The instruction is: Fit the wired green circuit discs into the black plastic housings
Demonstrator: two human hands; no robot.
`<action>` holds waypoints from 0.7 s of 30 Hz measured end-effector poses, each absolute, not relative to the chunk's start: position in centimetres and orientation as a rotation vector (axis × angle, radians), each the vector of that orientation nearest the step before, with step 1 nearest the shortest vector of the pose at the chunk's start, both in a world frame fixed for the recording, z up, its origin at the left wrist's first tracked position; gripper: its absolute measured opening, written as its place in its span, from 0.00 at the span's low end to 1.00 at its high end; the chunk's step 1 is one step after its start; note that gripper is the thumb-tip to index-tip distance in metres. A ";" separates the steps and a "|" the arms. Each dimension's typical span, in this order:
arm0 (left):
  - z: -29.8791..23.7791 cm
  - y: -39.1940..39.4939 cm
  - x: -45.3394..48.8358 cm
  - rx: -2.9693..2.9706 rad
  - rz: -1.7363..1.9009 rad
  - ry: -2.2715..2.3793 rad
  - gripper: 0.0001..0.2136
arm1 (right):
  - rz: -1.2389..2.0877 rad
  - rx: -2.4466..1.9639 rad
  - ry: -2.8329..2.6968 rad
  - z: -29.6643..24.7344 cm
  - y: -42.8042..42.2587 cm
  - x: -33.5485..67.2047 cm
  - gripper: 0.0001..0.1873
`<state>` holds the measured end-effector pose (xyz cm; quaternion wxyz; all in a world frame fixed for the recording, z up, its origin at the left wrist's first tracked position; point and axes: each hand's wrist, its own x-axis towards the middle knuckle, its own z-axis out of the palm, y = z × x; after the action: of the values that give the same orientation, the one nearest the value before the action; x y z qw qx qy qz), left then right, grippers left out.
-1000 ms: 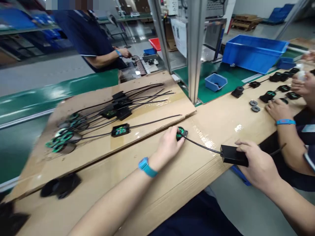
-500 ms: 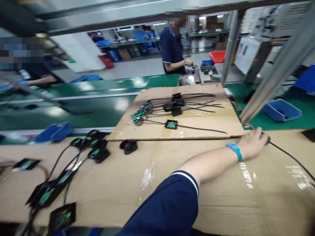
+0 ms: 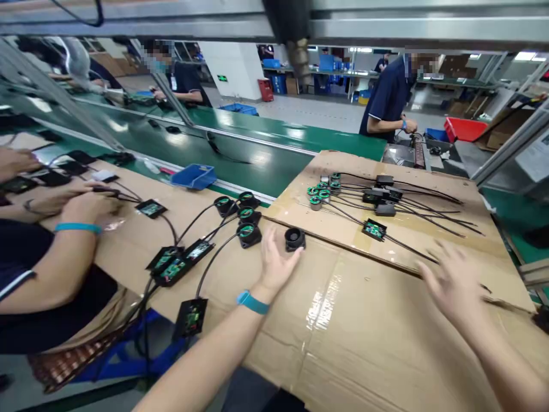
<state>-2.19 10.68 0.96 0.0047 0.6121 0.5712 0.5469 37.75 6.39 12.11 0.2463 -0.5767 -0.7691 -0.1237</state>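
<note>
My left hand (image 3: pixel 277 260) lies open on the cardboard-covered bench, fingers stretched toward a round black cap (image 3: pixel 294 238) that it almost touches. A blue band sits on that wrist. My right hand (image 3: pixel 454 280) hovers open and blurred over the bench near the edge of a raised cardboard sheet (image 3: pixel 429 229). Just left of the cap lie cabled parts with round black-and-green ends (image 3: pixel 247 220) and black boxes with green circuit boards (image 3: pixel 176 264). More of these cabled parts (image 3: pixel 373 197) rest on the raised sheet.
A co-worker's arms (image 3: pixel 64 240) with a blue wristband work on similar parts at the left. A small blue bin (image 3: pixel 194 176) stands by the green conveyor (image 3: pixel 257 149). Other people stand beyond the belt. A metal frame post (image 3: pixel 508 149) rises at right.
The view has swung left. My left hand let go of the round cabled part and moved left to the black cap. My right hand released the black box and is now open.
</note>
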 end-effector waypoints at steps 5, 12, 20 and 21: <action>-1.0 12.2 -2.8 1.687 1.578 1.596 0.43 | -0.180 -1.553 -2.369 13.9 18.4 17.8 0.27; 0.2 12.1 -3.2 1.807 1.554 1.611 0.23 | -0.082 -1.767 -2.250 12.6 23.6 10.0 0.18; 0.0 10.9 -2.9 1.795 1.462 1.429 0.21 | 0.025 -1.737 -2.140 13.8 20.8 11.2 0.13; -0.1 10.4 -2.9 1.812 1.434 1.383 0.23 | 0.049 -1.723 -2.123 13.9 19.5 11.9 0.12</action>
<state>-2.89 10.39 -0.05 0.2223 0.6561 0.5007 0.5190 11.92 19.51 13.94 0.2021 -0.6171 -0.7602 0.0175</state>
